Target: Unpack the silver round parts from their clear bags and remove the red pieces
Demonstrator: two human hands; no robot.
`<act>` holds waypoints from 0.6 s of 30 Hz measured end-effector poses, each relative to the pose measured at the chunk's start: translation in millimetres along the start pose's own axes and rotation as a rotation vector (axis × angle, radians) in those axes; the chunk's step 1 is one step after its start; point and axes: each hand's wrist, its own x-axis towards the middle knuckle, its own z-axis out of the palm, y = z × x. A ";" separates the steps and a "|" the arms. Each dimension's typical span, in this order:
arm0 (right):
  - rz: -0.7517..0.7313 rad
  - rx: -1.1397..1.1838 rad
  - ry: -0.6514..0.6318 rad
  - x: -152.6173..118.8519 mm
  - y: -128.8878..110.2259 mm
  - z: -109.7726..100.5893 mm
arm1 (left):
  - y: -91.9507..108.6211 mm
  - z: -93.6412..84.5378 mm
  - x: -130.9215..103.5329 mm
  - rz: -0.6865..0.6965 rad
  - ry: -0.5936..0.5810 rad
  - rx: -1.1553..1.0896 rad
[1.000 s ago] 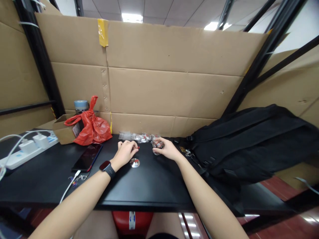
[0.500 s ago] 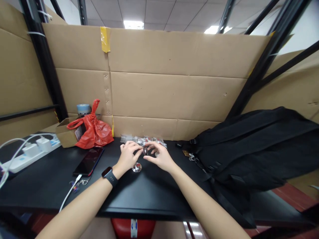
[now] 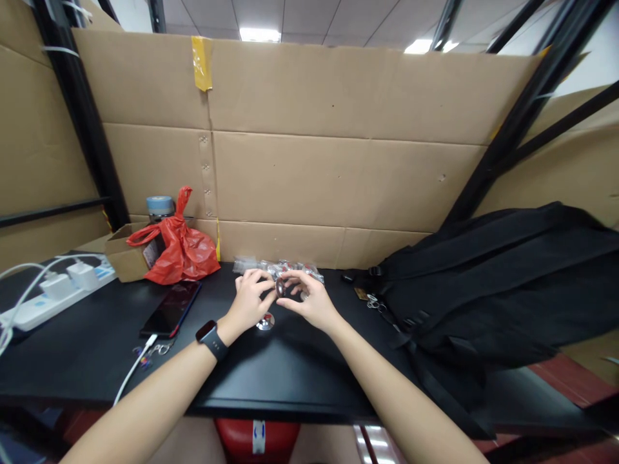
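Between my two hands a small round dark disc with a shiny rim (image 3: 280, 287) stands on edge above the black table (image 3: 290, 374). The fingertips of my left hand (image 3: 250, 300) pinch it from the left side. From the other side, the thumb and fingers of my right hand (image 3: 312, 301) close around its edge. Just below my left fingers lies a shiny round metal piece (image 3: 265, 321) with a reddish spot on it. Several small clear plastic packets (image 3: 290, 266) lie behind my hands, partly hidden by them.
On the left are a red plastic bag (image 3: 186, 251), a cardboard box (image 3: 126, 258), a phone (image 3: 171, 309) on a white cable and a power strip (image 3: 29, 314). A black backpack (image 3: 507, 277) fills the right side, with keys (image 3: 373, 301) near it. Cardboard (image 3: 329, 180) walls the back.
The view has tipped slightly downward, so the scene sits a little higher. Both hands keep their grip on the disc, which has turned slightly.
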 end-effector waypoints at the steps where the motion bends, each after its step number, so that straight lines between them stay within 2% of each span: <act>1: 0.010 0.013 0.001 -0.1 -0.4 0.6 | 0.7 -0.4 0.3 -0.006 0.006 0.000; 8: 0.080 0.146 0.006 -0.2 -1.2 4.4 | 3.6 -2.9 0.6 -0.026 0.055 -0.036; 13: 0.083 0.164 0.010 0.6 1.1 3.8 | 4.2 -2.7 0.3 -0.026 0.000 -0.003; 18: 0.111 0.180 0.004 0.7 1.0 3.2 | 6.2 -3.3 0.4 -0.060 -0.006 -0.024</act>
